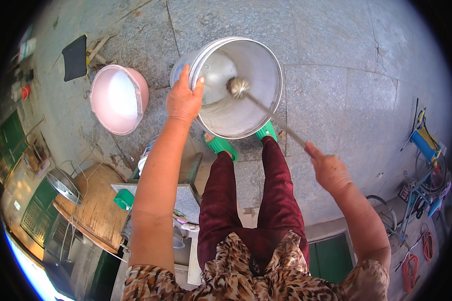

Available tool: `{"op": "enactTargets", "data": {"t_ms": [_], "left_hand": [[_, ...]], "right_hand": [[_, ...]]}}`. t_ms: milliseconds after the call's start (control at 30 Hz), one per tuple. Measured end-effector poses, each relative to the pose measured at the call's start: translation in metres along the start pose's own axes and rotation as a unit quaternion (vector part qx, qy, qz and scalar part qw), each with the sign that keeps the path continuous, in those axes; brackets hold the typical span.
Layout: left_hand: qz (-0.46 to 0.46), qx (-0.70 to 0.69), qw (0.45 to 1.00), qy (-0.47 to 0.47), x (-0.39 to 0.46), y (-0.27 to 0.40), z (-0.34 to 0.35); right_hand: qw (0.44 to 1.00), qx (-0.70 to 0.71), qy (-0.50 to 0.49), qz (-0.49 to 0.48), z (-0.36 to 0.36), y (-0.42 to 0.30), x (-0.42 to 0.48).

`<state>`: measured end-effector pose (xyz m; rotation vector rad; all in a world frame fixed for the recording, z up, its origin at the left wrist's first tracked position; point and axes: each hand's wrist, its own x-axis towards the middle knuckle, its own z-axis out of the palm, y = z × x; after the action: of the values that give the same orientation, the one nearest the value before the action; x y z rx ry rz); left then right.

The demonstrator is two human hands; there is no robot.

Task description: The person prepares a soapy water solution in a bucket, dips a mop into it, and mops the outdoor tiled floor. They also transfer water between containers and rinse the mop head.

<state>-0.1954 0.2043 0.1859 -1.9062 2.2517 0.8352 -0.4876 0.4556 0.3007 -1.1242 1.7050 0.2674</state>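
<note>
A large, pale cylindrical bucket [261, 64] is tilted before me with its mouth facing me. My left hand [184, 94] grips the left side of its rim, the thumb at the lip and the fingers along the outer wall. In my right hand [329, 169] is a long thin handle [275, 113], which reaches over the rim into the bucket. At its far end a round, mop-like or brush-like head [238, 87], blurred, is inside the bucket near the bottom. The bottom [216, 81] looks shiny and wet. Whether water stands in it, I cannot tell.
To the left, a pink plastic tub [145, 88] with whitish contents stands on the stone paving [324, 41]. A black dustpan-like panel [74, 58] lies beyond it. A stone ledge [180, 201] is beside my left leg. Bicycles [406, 210] stand at right. My feet wear green slippers [222, 146].
</note>
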Motion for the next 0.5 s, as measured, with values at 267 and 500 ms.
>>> {"op": "enactTargets", "data": {"t_ms": [267,500], "left_hand": [[0.033,0.005,0.999,0.011,-0.003,0.007,0.003],[0.045,0.007,0.999,0.009,-0.007,0.004,0.008]], "right_hand": [[0.959,0.274,0.005,-0.072,0.054,-0.011,-0.051],[0.995,-0.074,-0.01,0.061,-0.001,0.007,-0.049]]}}
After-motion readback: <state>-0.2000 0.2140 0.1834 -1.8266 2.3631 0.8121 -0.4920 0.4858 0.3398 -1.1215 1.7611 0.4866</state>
